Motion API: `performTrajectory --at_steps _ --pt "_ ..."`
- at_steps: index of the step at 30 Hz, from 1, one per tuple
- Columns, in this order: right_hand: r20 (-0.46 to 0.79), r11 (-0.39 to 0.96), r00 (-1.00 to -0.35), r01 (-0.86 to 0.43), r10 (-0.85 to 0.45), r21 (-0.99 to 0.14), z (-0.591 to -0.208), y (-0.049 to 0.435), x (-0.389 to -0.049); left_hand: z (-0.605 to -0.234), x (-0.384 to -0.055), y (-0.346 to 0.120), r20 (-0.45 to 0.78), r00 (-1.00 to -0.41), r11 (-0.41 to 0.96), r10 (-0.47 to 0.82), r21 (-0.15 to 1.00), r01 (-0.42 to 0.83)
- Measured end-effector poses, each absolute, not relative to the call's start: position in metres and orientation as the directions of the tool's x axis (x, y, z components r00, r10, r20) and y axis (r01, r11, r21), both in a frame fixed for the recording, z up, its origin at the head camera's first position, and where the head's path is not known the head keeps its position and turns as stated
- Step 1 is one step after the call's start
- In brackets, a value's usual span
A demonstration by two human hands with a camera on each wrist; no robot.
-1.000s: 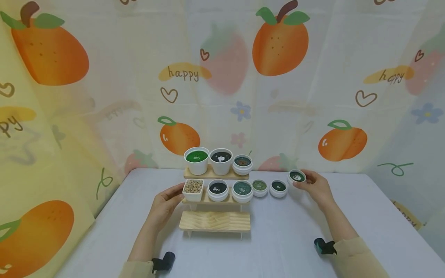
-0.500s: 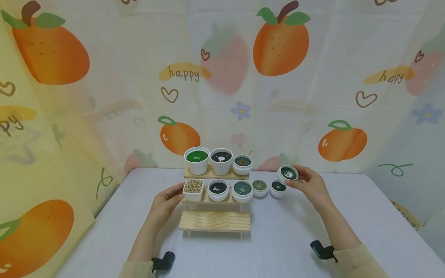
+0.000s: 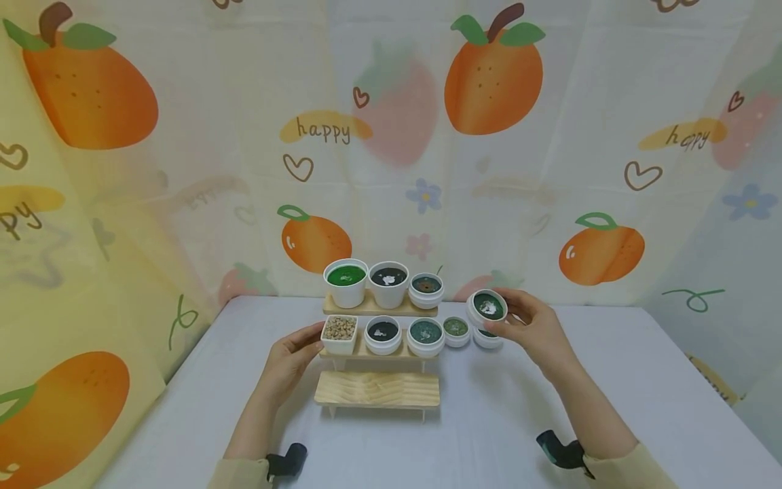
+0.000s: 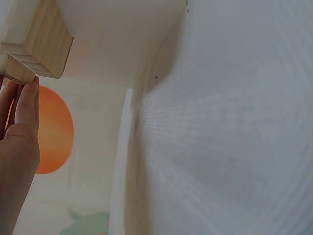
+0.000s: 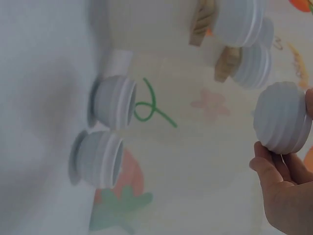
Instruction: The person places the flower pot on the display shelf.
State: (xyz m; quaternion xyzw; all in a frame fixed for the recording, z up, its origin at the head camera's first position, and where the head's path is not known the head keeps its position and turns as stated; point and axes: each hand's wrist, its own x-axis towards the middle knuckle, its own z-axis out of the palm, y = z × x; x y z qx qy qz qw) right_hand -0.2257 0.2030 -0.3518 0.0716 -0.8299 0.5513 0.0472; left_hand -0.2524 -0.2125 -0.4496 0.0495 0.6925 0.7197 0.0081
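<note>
On the left nothing has changed since a second ago: the left hand (image 3: 287,360) stays against the left end of the wooden stand (image 3: 377,390), its fingers (image 4: 24,100) straight and together, tips touching the edge of the middle step beside the square white dish (image 3: 339,333) of pale pebbles. The pots on the stand have not shifted either. The change is on the right: the small white jar (image 3: 487,307), a second ago at the far right end of the row on the worktop (image 3: 501,421), is now lifted clear and carried leftward. It hangs in the air just above the low jar (image 3: 487,337) at the right end of the row, which it partly hides in the head view. The right hand (image 3: 533,331) has moved left with it, wrist raised and forearm angled inward; its fingers (image 5: 274,164) are curled around the ribbed side of the jar, clamped on it from the right, with the open top and its dark green filling facing up towards the head camera.
</note>
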Motion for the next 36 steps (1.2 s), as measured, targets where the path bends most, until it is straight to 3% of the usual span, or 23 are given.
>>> performTrajectory --at_steps 12,36 --pt "0.192 0.242 -0.962 -0.236 -0.193 -0.941 -0.344 0.175 -0.212 -0.449 -0.253 -0.212 0.067 -0.994 -0.046 0.089 0.997 0.063" --pt "0.206 0.153 -0.912 -0.274 -0.355 -0.949 -0.344 0.127 -0.203 -0.451 -0.253 -0.213 0.077 -0.994 -0.051 0.082 0.996 0.073"
